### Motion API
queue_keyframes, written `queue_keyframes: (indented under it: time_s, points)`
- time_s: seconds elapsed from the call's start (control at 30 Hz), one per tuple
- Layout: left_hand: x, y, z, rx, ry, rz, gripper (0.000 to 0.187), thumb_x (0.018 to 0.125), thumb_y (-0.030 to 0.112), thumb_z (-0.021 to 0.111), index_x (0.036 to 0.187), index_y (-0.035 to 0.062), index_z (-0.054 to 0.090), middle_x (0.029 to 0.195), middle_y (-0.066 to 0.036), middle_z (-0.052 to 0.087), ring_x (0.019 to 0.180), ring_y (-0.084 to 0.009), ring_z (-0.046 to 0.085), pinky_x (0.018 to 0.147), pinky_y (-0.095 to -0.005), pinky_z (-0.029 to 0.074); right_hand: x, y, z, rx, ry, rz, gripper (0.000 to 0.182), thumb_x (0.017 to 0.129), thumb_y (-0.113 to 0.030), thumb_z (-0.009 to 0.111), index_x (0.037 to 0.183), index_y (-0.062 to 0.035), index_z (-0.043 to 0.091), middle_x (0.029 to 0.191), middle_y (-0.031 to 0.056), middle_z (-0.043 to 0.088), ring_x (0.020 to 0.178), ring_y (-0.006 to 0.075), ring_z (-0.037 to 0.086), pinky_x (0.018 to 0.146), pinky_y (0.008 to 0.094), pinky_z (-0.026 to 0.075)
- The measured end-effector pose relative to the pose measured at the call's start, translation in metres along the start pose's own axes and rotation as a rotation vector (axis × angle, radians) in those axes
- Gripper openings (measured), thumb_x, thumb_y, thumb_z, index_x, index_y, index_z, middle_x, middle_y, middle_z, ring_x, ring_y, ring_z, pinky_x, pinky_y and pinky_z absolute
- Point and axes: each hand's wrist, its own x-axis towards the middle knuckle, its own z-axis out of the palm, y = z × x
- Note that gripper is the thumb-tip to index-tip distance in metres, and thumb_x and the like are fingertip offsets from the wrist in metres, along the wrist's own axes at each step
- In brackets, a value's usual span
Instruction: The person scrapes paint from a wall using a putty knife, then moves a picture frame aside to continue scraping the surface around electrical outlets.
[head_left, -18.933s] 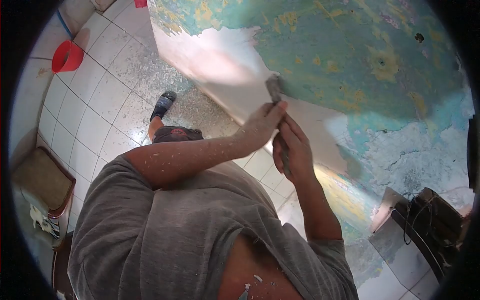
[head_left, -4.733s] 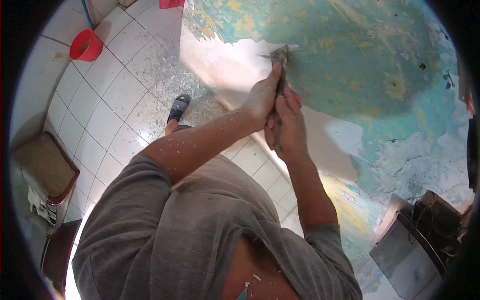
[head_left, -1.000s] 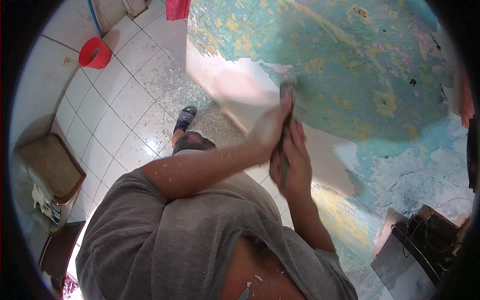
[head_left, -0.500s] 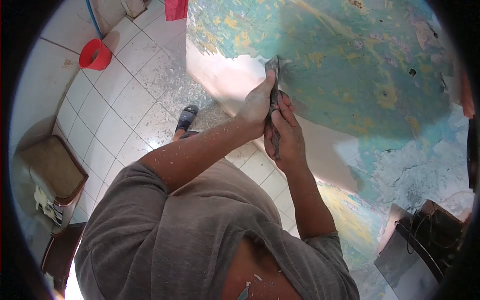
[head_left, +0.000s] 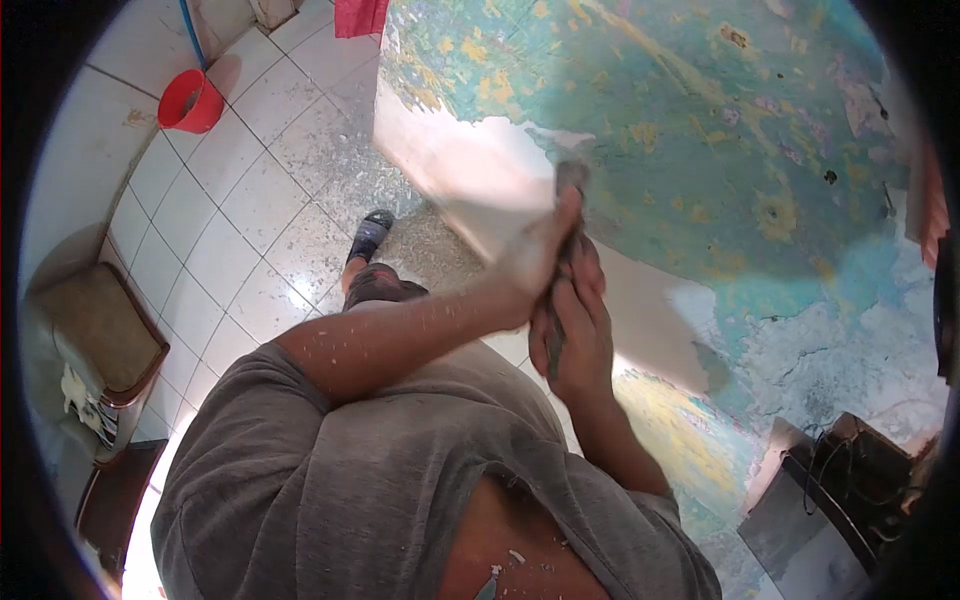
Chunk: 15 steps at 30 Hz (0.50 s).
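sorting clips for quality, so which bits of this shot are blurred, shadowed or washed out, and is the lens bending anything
Head view: motion blur on the left hand and the tool's upper end; a broad shadow across the wall; glare on the floor tiles, white washout at lower left; dark rounded edges, with tile lines bowed by the wide lens.

- Tool [head_left: 573, 176]: far end was blurred.
- Left hand [head_left: 540, 250]: was blurred, partly hiding the tool.
- Red cloth [head_left: 360, 17], far left: was cut by the upper edge.
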Motion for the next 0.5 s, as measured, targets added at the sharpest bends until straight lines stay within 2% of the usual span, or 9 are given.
queue_keyframes:
  time_s: [0.03,0.07,0.17,0.23,0.3,0.33,0.4,0.43,0.5]
  points:
    - [-0.003,-0.004,0.005,0.036,-0.072,-0.031,0.055,0.102,0.064,0.042,0.086,0.0119,0.047,0.067,-0.006,0.052,0.065,-0.0228,0.058,0.061,-0.0352,0.050,-0.008,0.004,-0.002,0.174,0.157,0.066,0.040,0.105,-0.022,0.050,0.141,-0.0039,0.047,0.069,0.0035,0.055,0.041,0.0128,0.046,0.036,0.0234,0.036]
    - [0.009,-0.011,0.005,0.013,-0.095,-0.005,0.054,0.103,0.062,0.042,0.087,0.0106,0.046,0.066,-0.006,0.052,0.068,-0.0228,0.059,0.063,-0.0349,0.050,-0.009,-0.007,-0.015,0.127,-0.058,0.049,0.039,0.105,-0.022,0.048,0.140,-0.0050,0.045,0.070,0.0050,0.056,0.040,0.0136,0.047,0.034,0.0243,0.037]
    - [0.030,0.000,0.004,0.012,-0.098,0.082,0.055,0.104,0.062,0.042,0.086,0.0095,0.047,0.066,-0.006,0.052,0.068,-0.0227,0.059,0.063,-0.0346,0.050,0.013,-0.017,-0.021,0.046,-0.104,0.162,0.048,0.106,-0.025,0.046,0.146,0.0011,0.044,0.082,0.0073,0.059,0.044,0.0101,0.046,0.037,0.0255,0.034]
    - [0.021,-0.006,0.008,-0.006,-0.049,0.027,0.056,0.104,0.062,0.042,0.086,0.0090,0.048,0.067,-0.006,0.054,0.067,-0.0234,0.060,0.063,-0.0347,0.050,0.003,-0.015,-0.024,0.065,-0.084,0.160,0.040,0.106,-0.025,0.045,0.137,0.0003,0.051,0.076,0.0066,0.057,0.043,0.0107,0.045,0.037,0.0253,0.034]
    - [0.023,-0.017,0.007,0.014,-0.120,0.081,0.063,0.101,0.067,0.043,0.095,0.0046,0.051,0.070,-0.010,0.060,0.066,-0.0220,0.062,0.063,-0.0345,0.053,-0.007,-0.026,-0.024,0.035,-0.108,0.110,0.030,0.107,-0.027,0.046,0.120,-0.0024,0.056,0.074,0.0046,0.055,0.043,0.0110,0.044,0.036,0.0251,0.033]
    - [0.016,-0.016,0.013,0.010,-0.123,0.083,0.063,0.101,0.067,0.043,0.095,0.0046,0.051,0.070,-0.010,0.060,0.066,-0.0220,0.062,0.063,-0.0345,0.053,-0.012,-0.031,-0.018,0.029,-0.108,0.109,0.030,0.107,-0.027,0.046,0.120,-0.0024,0.056,0.074,0.0046,0.055,0.043,0.0110,0.044,0.036,0.0251,0.033]
    - [0.001,-0.010,0.026,0.099,-0.081,0.071,0.065,0.102,0.066,0.041,0.091,0.0037,0.052,0.069,-0.011,0.061,0.064,-0.0224,0.062,0.062,-0.0350,0.053,-0.016,-0.036,-0.004,0.208,0.169,0.146,0.020,0.105,-0.023,0.050,0.118,-0.0077,0.053,0.070,0.0060,0.057,0.035,0.0141,0.041,0.031,0.0261,0.030]
    - [0.007,-0.001,0.024,0.100,-0.080,0.068,0.065,0.102,0.066,0.041,0.091,0.0037,0.052,0.069,-0.011,0.061,0.064,-0.0224,0.062,0.062,-0.0350,0.053,-0.002,-0.033,-0.007,0.210,0.172,0.147,0.020,0.105,-0.023,0.050,0.118,-0.0077,0.053,0.070,0.0060,0.057,0.035,0.0141,0.041,0.031,0.0261,0.030]
    - [0.029,0.026,0.016,0.050,0.035,0.054,0.066,0.103,0.065,0.038,0.087,0.0037,0.054,0.071,-0.011,0.062,0.065,-0.0211,0.063,0.061,-0.0349,0.053,0.041,-0.028,-0.018,0.101,-0.148,0.130,0.024,0.106,-0.023,0.049,0.124,-0.0075,0.053,0.076,0.0050,0.059,0.040,0.0119,0.045,0.033,0.0241,0.032]
